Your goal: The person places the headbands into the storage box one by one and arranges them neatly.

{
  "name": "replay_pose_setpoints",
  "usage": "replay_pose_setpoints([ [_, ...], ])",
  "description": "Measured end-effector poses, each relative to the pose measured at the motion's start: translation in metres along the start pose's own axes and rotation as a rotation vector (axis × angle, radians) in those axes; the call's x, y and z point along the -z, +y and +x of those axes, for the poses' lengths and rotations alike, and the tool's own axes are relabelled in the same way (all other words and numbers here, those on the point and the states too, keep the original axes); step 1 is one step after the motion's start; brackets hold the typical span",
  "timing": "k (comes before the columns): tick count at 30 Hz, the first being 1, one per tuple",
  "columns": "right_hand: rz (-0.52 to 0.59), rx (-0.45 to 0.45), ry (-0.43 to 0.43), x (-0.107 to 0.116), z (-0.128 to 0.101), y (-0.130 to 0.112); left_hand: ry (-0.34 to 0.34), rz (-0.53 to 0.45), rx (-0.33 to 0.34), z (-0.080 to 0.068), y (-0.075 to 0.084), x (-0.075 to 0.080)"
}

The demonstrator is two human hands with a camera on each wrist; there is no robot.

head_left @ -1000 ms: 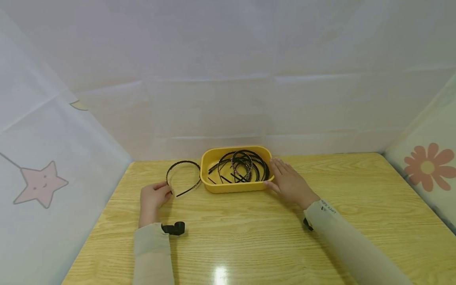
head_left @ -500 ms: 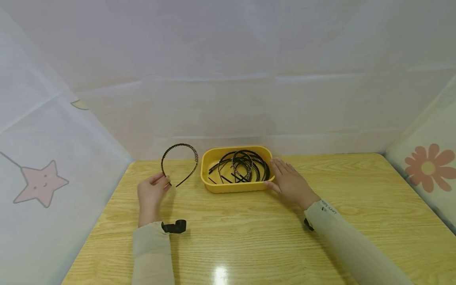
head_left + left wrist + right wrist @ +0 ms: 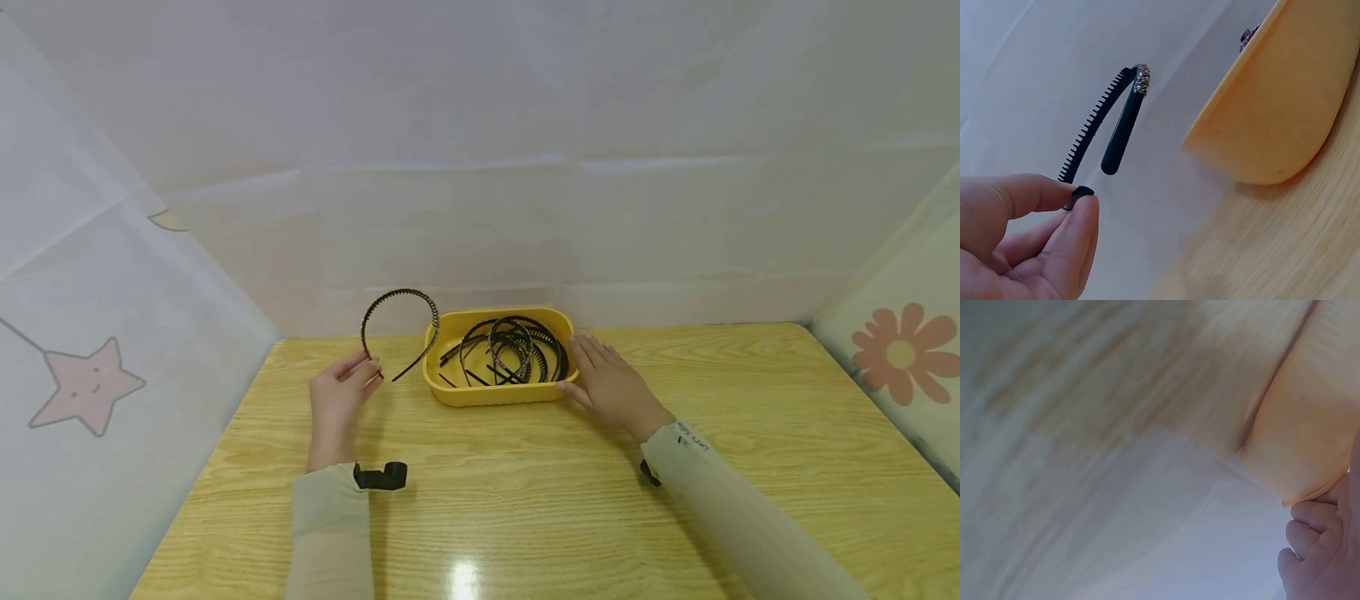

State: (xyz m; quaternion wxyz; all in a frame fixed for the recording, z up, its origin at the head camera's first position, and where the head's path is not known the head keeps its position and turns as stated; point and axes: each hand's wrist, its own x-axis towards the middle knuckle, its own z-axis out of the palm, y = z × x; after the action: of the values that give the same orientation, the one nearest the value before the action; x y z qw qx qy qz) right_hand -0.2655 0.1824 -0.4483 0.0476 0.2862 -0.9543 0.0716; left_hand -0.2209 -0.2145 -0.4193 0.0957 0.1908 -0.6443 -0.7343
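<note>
**A thin pinch on one tip, with the arch hanging free**

The left hand pinches one end tip of a thin black plastic headband with comb teeth and a small sparkly patch, thumb and forefinger closed on that tip alone, as the left wrist view shows. From the grip the arch rises toward 1 o'clock, curves over, and its free leg comes back down toward 3 o'clock of the hand, ending just beside the near-left corner of the shallow yellow oval plastic tray. The band is clear of the light wooden table.

The risk, as I judge it, lies in how little of the band is held. A smooth narrow tip between two fingertips can twist or slip, and the whole arch would then swing or drop onto the table. The free leg sits close to the tray rim and could catch on it, or hook into the tangle of other dark headbands lying inside, dragging some of them along.

The right hand lies at 3 o'clock of the tray, fingers extended with their tips at the rim and bent slightly over its edge in the right wrist view. It grasps nothing firmly, so a snag could slide the tray leftward.
</note>
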Motion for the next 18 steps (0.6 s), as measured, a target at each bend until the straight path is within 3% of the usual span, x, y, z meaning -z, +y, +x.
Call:
replay_pose_setpoints([
  [13,0.014,0.003,0.005,-0.001,-0.001,0.0,-0.03,-0.093,-0.019,-0.003,-0.012,-0.039],
  [18,0.013,0.006,0.011,0.0,0.0,-0.001,-0.045,-0.059,-0.043,-0.004,-0.016,-0.053],
])
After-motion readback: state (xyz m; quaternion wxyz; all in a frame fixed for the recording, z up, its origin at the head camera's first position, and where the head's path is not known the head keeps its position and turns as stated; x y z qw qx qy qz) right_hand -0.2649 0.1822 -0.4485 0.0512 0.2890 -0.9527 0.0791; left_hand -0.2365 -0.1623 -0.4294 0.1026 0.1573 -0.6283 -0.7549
